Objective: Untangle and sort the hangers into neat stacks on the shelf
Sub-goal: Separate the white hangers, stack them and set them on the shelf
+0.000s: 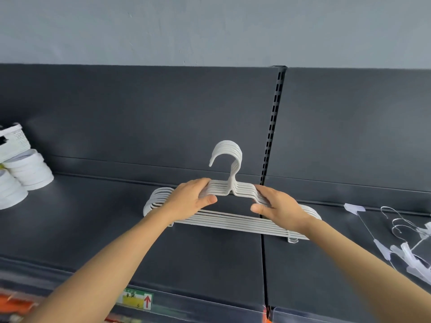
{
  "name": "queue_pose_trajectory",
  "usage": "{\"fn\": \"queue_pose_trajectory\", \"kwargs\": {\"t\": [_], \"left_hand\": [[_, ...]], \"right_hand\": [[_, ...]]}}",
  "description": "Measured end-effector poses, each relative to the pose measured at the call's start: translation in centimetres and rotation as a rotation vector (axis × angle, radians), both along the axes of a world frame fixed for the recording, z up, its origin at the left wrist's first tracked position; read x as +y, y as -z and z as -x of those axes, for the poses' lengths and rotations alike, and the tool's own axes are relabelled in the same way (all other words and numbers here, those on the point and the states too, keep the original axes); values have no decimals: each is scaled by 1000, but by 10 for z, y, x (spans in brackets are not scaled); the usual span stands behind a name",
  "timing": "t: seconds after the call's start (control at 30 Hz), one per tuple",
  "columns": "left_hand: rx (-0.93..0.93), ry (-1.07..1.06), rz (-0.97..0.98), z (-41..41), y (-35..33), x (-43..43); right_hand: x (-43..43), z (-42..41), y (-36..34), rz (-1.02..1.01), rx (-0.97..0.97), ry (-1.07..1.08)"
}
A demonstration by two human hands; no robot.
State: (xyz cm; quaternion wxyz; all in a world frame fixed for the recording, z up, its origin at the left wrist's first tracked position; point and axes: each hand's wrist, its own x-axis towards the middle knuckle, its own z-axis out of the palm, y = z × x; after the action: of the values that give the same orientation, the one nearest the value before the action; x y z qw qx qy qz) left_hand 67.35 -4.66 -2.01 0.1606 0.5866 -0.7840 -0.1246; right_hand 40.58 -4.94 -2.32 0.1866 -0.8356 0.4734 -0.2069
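Note:
A stack of several white plastic hangers stands aligned on the dark grey shelf, hooks up and leaning toward the back panel. My left hand grips the stack's left shoulder, fingers over the top and thumb in front. On the other shoulder, my right hand holds the stack the same way. A loose tangle of clear clip hangers with metal hooks lies on the shelf at the far right.
White round containers and a white basket sit at the shelf's left end. A slotted upright divides the back panel. A price label is fixed to the shelf's front edge.

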Motion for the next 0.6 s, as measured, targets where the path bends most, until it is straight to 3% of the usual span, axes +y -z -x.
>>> {"fn": "queue_pose_trajectory", "kwargs": {"t": [0.17, 0.6], "left_hand": [[-103, -39, 5, -6, 4, -2], [-26, -89, 64, -42, 0, -15]], "right_hand": [[-13, 2, 4, -5, -42, -10], [-39, -35, -6, -9, -15, -119]]}}
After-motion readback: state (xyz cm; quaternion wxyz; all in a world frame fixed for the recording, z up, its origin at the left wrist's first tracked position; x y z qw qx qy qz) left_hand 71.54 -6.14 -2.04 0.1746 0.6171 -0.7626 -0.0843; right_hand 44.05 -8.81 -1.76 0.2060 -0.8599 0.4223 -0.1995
